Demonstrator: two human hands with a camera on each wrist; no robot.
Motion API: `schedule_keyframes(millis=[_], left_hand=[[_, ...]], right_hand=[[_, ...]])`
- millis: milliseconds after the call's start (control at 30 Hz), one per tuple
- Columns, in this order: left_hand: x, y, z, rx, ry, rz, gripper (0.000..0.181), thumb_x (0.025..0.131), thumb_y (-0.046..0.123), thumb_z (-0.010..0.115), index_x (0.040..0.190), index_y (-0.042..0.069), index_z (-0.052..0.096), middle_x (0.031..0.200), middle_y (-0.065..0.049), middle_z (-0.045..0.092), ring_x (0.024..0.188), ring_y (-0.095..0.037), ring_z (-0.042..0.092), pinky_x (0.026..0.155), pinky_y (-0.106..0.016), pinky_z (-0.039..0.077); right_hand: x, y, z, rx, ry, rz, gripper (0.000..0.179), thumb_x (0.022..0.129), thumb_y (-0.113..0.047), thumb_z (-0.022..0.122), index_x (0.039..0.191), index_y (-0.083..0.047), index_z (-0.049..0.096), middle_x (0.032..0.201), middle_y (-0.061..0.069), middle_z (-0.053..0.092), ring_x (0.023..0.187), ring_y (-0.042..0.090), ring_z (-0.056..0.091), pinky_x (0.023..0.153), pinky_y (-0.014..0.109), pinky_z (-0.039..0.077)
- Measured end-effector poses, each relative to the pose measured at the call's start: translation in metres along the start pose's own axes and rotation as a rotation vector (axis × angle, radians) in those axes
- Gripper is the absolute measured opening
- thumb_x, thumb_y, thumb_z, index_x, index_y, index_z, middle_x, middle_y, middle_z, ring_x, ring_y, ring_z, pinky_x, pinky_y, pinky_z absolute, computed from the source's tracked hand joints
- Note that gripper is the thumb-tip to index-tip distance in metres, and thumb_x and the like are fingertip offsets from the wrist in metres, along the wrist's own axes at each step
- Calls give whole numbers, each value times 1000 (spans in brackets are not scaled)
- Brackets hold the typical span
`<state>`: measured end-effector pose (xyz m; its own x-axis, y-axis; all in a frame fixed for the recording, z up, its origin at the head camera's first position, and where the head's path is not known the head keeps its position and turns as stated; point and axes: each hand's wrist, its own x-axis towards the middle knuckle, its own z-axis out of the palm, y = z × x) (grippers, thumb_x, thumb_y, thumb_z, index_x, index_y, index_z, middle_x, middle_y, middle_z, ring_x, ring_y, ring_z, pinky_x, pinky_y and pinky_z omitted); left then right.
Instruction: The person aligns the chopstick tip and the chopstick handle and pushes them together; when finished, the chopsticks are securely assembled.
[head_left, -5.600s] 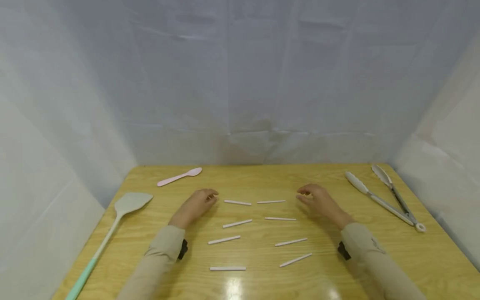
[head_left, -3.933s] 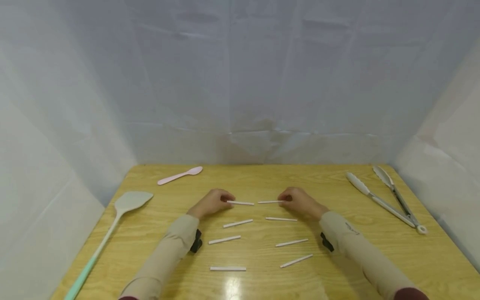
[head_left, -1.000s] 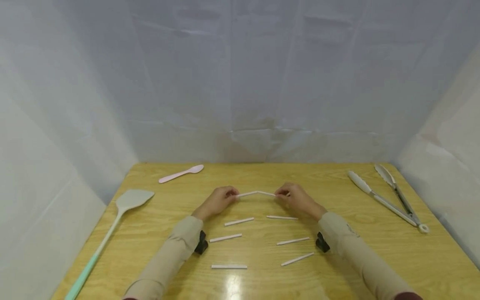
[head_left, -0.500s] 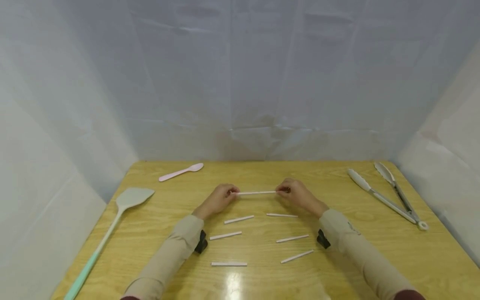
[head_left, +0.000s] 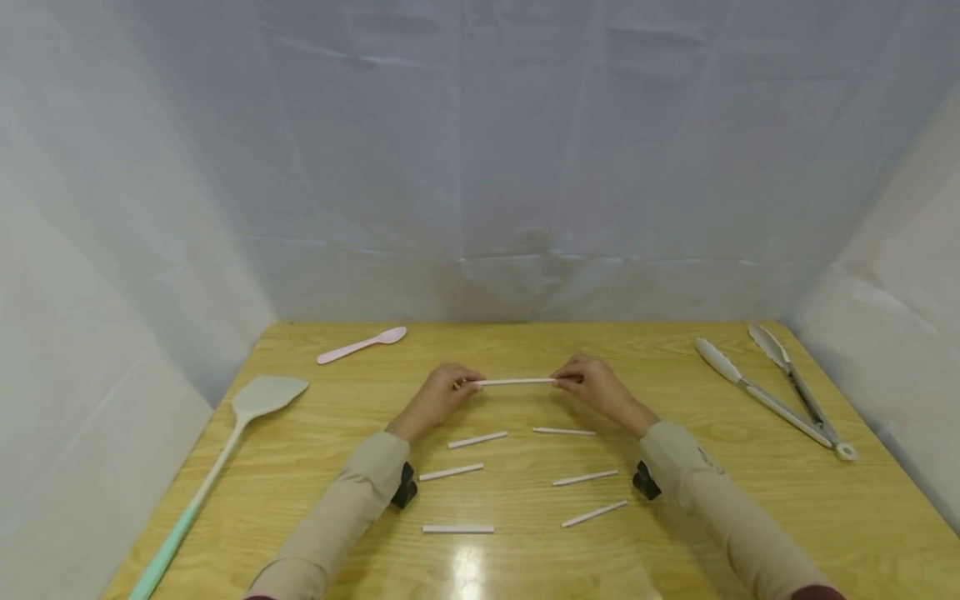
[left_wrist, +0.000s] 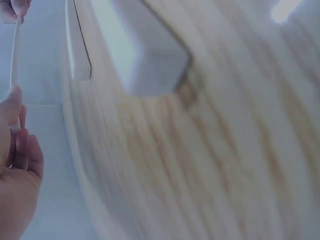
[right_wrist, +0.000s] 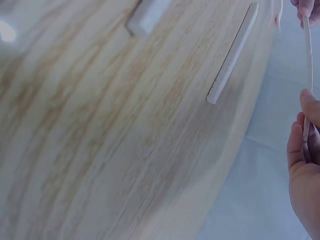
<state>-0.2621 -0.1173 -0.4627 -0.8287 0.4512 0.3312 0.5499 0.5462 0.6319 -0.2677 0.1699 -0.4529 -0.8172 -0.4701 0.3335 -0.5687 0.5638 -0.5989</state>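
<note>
Pale sheets (head_left: 510,150) hang behind and along both sides, closing in a wood-grained table (head_left: 652,358) that fills the lower part of the frame. Near the centre, a long white stick (head_left: 517,382) is held roughly level, off the table (whether it is one piece or two set end to end, I cannot tell). The left hand (head_left: 438,396) pinches its left end between fingers and thumb; the right hand (head_left: 596,393) pinches the other end the same way. Both arms wear beige sleeves (head_left: 326,521) and come in from the bottom of the frame.

Below, between the arms, three short sticks (head_left: 452,472) lie left of centre and three others (head_left: 585,478) lie right of centre, all well apart from one another. A pink spoon (head_left: 362,346) sits upper left on the table, a long green-handled turner (head_left: 218,467) lies at far left, and spread tongs (head_left: 780,412) rest at the right.
</note>
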Motion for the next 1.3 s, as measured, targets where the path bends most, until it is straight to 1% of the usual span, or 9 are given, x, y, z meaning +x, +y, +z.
schedule_keyframes(millis=[100, 300, 400, 500, 600, 700, 833, 1033, 1300], left_hand=[[1, 0, 0, 4, 31, 2, 18, 89, 10, 66, 102, 0, 72, 94, -13, 68, 83, -23, 58, 73, -31, 50], [1, 6, -4, -16, 81, -30, 17, 88, 12, 66, 100, 1, 73, 81, -7, 60, 75, -17, 52, 68, -27, 46], [1, 9, -6, -25, 81, -41, 17, 88, 12, 66, 100, 1, 73, 76, -4, 56, 71, -14, 47, 66, -26, 42], [0, 13, -8, -41, 64, -62, 18, 89, 12, 66, 101, 1, 73, 76, -3, 54, 71, -13, 46, 65, -26, 42], [-1, 15, -9, -55, 55, -67, 19, 89, 13, 66, 102, 1, 73, 76, -3, 53, 71, -12, 45, 64, -25, 41], [-3, 17, -9, -62, 59, -43, 20, 89, 13, 66, 102, -1, 72, 76, -3, 53, 70, -12, 43, 63, -24, 40], [-6, 16, -8, -59, 83, 16, 20, 87, 10, 67, 101, -5, 71, 73, -3, 51, 69, -12, 41, 61, -25, 39], [-7, 17, -8, -37, 131, 90, 18, 84, 6, 69, 98, -6, 71, 71, -3, 50, 69, -15, 44, 62, -26, 41], [-6, 17, -5, -30, 165, 107, 17, 83, 5, 70, 97, -5, 72, 70, -2, 48, 70, -15, 44, 63, -26, 41]], right_hand=[[0, -2, -1, -1, 23, -23, 10, 83, -3, 71, 91, 1, 74, 84, 8, 61, 73, 17, 57, 64, 25, 50], [0, -9, -2, -6, 68, -49, 10, 83, -1, 70, 92, 2, 74, 81, 7, 60, 68, 13, 54, 59, 23, 49], [0, -10, -2, -8, 112, -79, 8, 82, 1, 71, 89, 3, 74, 78, 7, 59, 64, 11, 51, 56, 23, 47], [0, -11, -2, -1, 141, -100, 6, 81, 2, 72, 87, 3, 74, 76, 7, 58, 63, 10, 48, 55, 23, 44], [-1, -13, -3, 21, 163, -107, 6, 80, 4, 72, 85, 3, 74, 75, 6, 58, 62, 9, 46, 54, 23, 43], [-1, -16, -3, 34, 178, -109, 5, 79, 5, 72, 84, 4, 74, 74, 6, 57, 63, 9, 45, 55, 23, 43], [-3, -20, -1, 22, 186, -130, 5, 79, 5, 72, 83, 4, 74, 74, 5, 57, 62, 9, 47, 55, 23, 44], [-5, -22, 0, 16, 214, -149, 5, 80, 6, 71, 83, 4, 73, 74, 5, 56, 63, 10, 47, 55, 23, 44], [-3, -20, 1, -9, 258, -188, 3, 77, 7, 72, 80, 5, 73, 72, 5, 56, 62, 10, 49, 54, 22, 45]])
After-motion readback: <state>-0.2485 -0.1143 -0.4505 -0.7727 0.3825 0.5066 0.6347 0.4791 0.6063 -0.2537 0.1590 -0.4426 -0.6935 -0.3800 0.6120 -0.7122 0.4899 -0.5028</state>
